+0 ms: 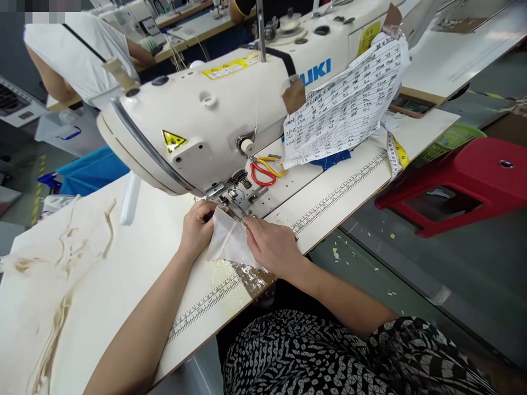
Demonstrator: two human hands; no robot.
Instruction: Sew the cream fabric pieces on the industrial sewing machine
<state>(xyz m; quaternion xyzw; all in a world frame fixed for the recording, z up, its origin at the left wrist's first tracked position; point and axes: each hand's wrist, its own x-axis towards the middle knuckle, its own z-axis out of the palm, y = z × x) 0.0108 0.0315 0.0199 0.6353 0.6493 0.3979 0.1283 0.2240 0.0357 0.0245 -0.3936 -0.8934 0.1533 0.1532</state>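
1. Step in hand, by the look of it: feeding a small white fabric piece point(228, 241) to the presser foot point(230, 200) of the sewing machine point(214, 118), with the leading corner just at the foot.
2. Left hand point(196, 226): fingers curled, pinching the far left edge of the fabric piece close to the foot; closed lightly on the cloth rather than flat.
3. Right hand point(269, 244): laid palm down over the right side of the fabric piece, fingers mostly extended and pressing it to the worktop point(123, 274); thumb hidden, so a pinch cannot be told.
4. Position of the fabric piece: flat on the worktop between both hands, at the near edge of the machine bed, just above the printed ruler strip point(206, 304).
5. Pointing: narrow end aimed up and away toward the needle area; long axis running from the near worktop edge diagonally toward the foot.
6. Next move, as a judgement: likely calls for keeping the edge aligned under the foot, both hands steady, fingertips kept clear of the needle.
7. Nearby: red and yellow scissors point(265, 170) on the bed just beyond the foot, a taped paper sheet point(346, 104) hanging on the machine arm, cream fabric strips point(66, 258) well apart on the left.
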